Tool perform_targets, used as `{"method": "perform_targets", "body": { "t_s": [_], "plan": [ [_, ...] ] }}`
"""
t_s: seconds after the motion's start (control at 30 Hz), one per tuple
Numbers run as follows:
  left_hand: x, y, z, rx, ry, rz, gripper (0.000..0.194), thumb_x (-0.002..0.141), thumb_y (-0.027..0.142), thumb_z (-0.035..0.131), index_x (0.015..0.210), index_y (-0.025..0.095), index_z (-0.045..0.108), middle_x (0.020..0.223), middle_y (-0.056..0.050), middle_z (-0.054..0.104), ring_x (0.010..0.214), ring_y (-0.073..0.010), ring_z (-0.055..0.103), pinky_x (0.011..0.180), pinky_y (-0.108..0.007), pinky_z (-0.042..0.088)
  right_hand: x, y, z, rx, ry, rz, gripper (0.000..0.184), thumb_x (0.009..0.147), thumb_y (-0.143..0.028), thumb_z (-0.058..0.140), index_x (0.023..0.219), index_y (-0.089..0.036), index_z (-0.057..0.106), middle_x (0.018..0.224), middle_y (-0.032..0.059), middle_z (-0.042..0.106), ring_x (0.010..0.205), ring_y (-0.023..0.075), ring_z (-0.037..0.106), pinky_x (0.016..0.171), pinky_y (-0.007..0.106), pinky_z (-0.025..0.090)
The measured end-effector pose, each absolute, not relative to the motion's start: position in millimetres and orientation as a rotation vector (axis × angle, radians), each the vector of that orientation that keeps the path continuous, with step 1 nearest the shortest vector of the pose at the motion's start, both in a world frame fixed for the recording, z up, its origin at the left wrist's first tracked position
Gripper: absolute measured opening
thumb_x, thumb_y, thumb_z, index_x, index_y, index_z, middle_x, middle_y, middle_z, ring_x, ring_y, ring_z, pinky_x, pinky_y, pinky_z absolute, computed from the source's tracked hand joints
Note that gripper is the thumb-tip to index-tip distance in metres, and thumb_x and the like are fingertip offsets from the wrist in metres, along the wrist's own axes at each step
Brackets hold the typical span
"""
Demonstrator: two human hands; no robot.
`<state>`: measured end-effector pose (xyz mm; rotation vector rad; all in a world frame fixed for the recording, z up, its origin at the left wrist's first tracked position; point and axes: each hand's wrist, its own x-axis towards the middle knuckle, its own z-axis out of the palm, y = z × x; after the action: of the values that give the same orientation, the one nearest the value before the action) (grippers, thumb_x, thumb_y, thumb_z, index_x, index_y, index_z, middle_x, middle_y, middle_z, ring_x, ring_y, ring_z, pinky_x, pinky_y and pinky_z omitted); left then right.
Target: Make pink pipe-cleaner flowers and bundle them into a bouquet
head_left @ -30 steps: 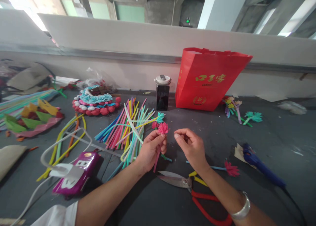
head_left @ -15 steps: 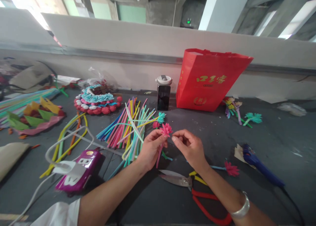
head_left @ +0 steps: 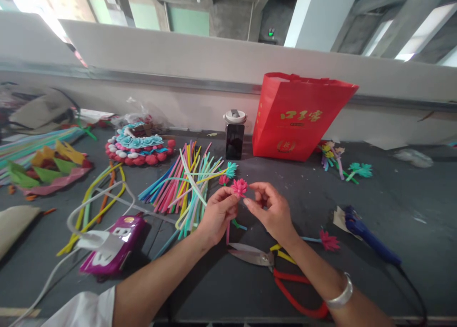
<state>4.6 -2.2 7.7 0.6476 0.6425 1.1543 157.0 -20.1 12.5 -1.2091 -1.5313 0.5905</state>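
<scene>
Held upright between the thumb and fingers of my left hand (head_left: 222,212) is a pink flower (head_left: 239,188) made of tube-like petals. Its stem runs down below the hand. My right hand (head_left: 270,208) is just right of the bloom, thumb and index finger apart, fingertips close to the petals; whether they touch I cannot tell. Behind my left hand lies a bundle of coloured tubes (head_left: 182,179), with a teal flower (head_left: 231,169) at its right end. Large scissors (head_left: 255,256) with red handles lie open under my right forearm. A second pink flower (head_left: 329,240) lies right of that forearm.
At the right lies a blue glue gun (head_left: 371,236) with a cord. A purple power strip (head_left: 112,245) with a white plug and cable is at the left. A phone (head_left: 234,141) leans on a cup beside a red bag (head_left: 303,117). Decorated crafts (head_left: 137,146) stand back left.
My right hand has shifted slightly, its thumb and index finger spreading from a near pinch. The pink flower stays in my left hand. The whole view has moved a little.
</scene>
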Motion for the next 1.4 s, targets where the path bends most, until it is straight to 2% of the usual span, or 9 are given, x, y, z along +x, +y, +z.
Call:
{"method": "perform_targets", "body": {
  "t_s": [0.13,0.33,0.47,0.63,0.83,1.1,1.23,1.4],
  "plan": [
    [2,-1,11,0.655,0.631,1.084,0.021,0.069,0.018,0.073,0.073,0.016,0.052,0.055,0.008,0.044,0.039,-0.0007,0.023,0.039,-0.017,0.012,158,-19,8,-1.222,-1.511,0.614,0.024,0.08,-0.029,0.069,0.102,-0.022,0.062,0.071,-0.005,0.049,0.059,0.0107,0.047,0.056,0.023,0.041],
    [0,-1,14,0.699,0.622,0.982,0.014,0.074,0.022,0.063,0.07,0.015,0.051,0.056,0.005,0.048,0.038,-0.0011,0.022,0.039,-0.019,0.011,161,-15,5,-1.169,-1.481,0.695,0.02,0.084,-0.034,0.066,0.099,-0.021,0.064,0.074,-0.0031,0.052,0.062,0.0113,0.047,0.058,0.023,0.041],
    [0,-1,15,0.68,0.605,0.96,0.019,0.073,0.023,0.069,0.071,0.015,0.051,0.056,0.005,0.047,0.039,-0.0003,0.022,0.04,-0.018,0.011,160,-16,5,-1.119,-1.475,0.752,0.022,0.083,-0.032,0.067,0.102,-0.022,0.063,0.076,-0.0019,0.056,0.064,0.0124,0.049,0.059,0.024,0.043],
    [0,0,14,0.646,0.606,0.961,0.03,0.067,0.028,0.079,0.072,0.014,0.053,0.054,0.007,0.044,0.039,0.001,0.02,0.04,-0.016,0.01,158,-17,5,-1.084,-1.518,0.796,0.036,0.079,-0.033,0.072,0.111,-0.023,0.058,0.082,-0.0004,0.061,0.065,0.0139,0.052,0.061,0.026,0.046],
    [-1,1,13,0.656,0.595,0.929,0.034,0.066,0.03,0.082,0.07,0.013,0.053,0.055,0.006,0.047,0.038,0.0017,0.022,0.038,-0.015,0.012,161,-12,1,-1.082,-1.485,0.782,0.031,0.081,-0.035,0.072,0.107,-0.023,0.06,0.079,-0.001,0.059,0.065,0.0135,0.051,0.061,0.026,0.045],
    [-1,0,14,0.68,0.619,0.888,0.034,0.066,0.03,0.083,0.073,0.013,0.055,0.056,0.007,0.044,0.039,0.002,0.023,0.038,-0.015,0.009,161,-10,-1,-1.063,-1.422,0.874,0.034,0.077,-0.037,0.077,0.104,-0.022,0.062,0.08,-0.0008,0.062,0.067,0.0132,0.053,0.064,0.026,0.046],
    [-1,0,15,0.681,0.624,0.877,0.034,0.066,0.031,0.083,0.072,0.014,0.054,0.056,0.007,0.044,0.039,0.0019,0.023,0.038,-0.015,0.009,161,-9,1,-1.067,-1.39,0.927,0.036,0.074,-0.039,0.078,0.101,-0.021,0.063,0.072,-0.0031,0.058,0.06,0.0113,0.049,0.055,0.023,0.043],
    [-3,-1,16,0.673,0.561,0.771,0.026,0.077,0.032,0.073,0.078,0.016,0.052,0.055,0.007,0.045,0.037,0.0007,0.021,0.037,-0.015,0.011,162,-6,1,-1.087,-1.391,0.94,0.037,0.073,-0.039,0.078,0.101,-0.021,0.063,0.066,-0.0048,0.053,0.055,0.0101,0.045,0.048,0.022,0.038]
  ]
}}
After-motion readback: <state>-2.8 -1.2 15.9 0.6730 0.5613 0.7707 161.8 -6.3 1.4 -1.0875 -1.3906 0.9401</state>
